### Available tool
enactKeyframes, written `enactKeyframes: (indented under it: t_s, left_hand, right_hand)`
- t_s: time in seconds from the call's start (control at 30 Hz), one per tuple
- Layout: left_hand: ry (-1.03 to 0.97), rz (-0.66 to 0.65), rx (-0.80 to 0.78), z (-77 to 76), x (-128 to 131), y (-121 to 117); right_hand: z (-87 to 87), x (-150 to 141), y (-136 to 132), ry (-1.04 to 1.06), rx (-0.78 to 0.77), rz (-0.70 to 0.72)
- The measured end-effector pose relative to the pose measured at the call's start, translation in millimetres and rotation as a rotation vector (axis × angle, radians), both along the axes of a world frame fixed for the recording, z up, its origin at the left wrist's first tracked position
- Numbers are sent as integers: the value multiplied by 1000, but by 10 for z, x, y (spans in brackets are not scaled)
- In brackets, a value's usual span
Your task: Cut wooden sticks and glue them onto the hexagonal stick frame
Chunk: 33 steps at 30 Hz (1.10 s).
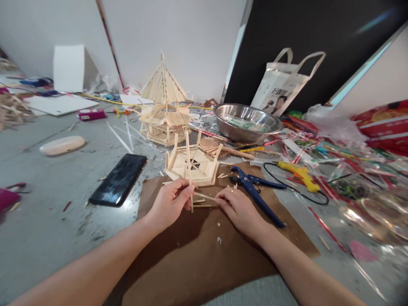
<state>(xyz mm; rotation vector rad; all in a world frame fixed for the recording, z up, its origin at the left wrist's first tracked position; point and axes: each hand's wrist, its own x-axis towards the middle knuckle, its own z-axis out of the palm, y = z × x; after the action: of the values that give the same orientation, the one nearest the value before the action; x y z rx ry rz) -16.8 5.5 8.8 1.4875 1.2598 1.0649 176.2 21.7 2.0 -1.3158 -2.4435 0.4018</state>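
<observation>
My left hand [174, 199] pinches an upright wooden stick [188, 163] between thumb and fingers. A second thin stick [204, 196] runs level from beside that thumb to the fingertips of my right hand [237, 208], which are closed on its end. Just beyond my hands stands a small hexagonal stick frame [194, 168] with short posts round its edge. Several loose sticks [201, 205] lie on the brown sheet [191, 263] under my hands. A blue-handled cutter [259, 197] lies right of my right hand.
A black phone [118, 180] lies to the left. Behind the frame stand a stick-built pavilion [164, 102] and a steel bowl [247, 123]. A yellow glue gun [299, 175] with its cord, plastic scraps and a white bag [276, 87] are on the right.
</observation>
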Motion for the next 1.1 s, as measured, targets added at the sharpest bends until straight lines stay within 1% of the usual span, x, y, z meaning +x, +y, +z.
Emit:
enactKeyframes:
  t_s: [0.1, 0.23, 0.33, 0.43, 0.57, 0.63, 0.77, 0.83, 0.87, 0.93, 1.0, 1.03, 1.1]
  left_hand:
    - [-96, -1, -86, -5, 14, 11]
    - [-283, 16, -114, -48, 11, 23]
    - [-342, 28, -141, -66, 31, 13]
    - [-345, 15, -188, -71, 78, -3]
    - [-341, -4, -236, -81, 131, -17]
    - [-345, -22, -240, -90, 136, -18]
    - [-323, -41, -191, -107, 118, -12]
    - [-304, -43, -175, -108, 108, -8]
    - [-296, -48, -177, -106, 104, -7]
    - [-276, -64, -194, -97, 95, -7]
    - [-214, -75, -174, -87, 88, -10]
    - [-159, -80, -137, -83, 85, -14]
    - [-24, -99, -23, -77, 84, -25]
  right_hand:
    - [32, -54, -71, 170, -141, -74]
    - [4, -62, -91, 294, -224, -181]
    - [-44, -49, -79, 422, -308, -240]
    - [-62, -85, -106, 530, -431, -199]
    - [-39, -164, -165, 625, -629, -156]
    - [-32, -181, -179, 623, -673, -140]
    - [-47, -170, -183, 539, -723, -55]
    - [-52, -159, -179, 493, -710, -24]
    - [-50, -154, -175, 461, -670, -9]
    - [-36, -144, -162, 382, -518, 28]
    - [-17, -132, -148, 301, -338, 69]
    - [-9, -126, -141, 267, -267, 85]
    - [-2, -115, -135, 219, -185, 106]
